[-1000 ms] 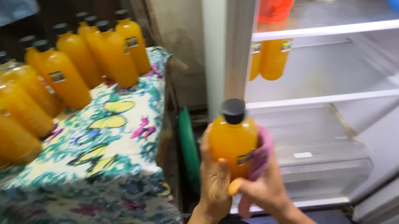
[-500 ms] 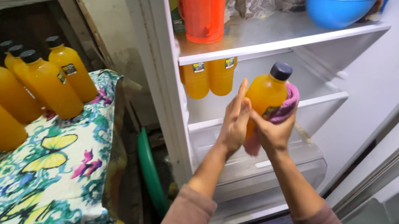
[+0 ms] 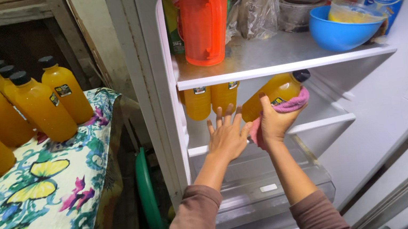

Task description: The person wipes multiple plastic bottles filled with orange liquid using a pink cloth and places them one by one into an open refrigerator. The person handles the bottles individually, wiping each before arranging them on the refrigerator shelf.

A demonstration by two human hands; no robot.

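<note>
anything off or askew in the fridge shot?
No spill or damage shows. One oddity: the orange bottle in the right hand is tipped on its side with a pink cloth, while two bottles behind stand upright. The left hand is open.

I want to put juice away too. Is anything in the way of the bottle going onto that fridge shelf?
Two orange bottles already stand at the shelf's left back. The right hand holds the tilted bottle with a pink cloth over the bare right part of the shelf; nothing visible blocks that spot.
</note>
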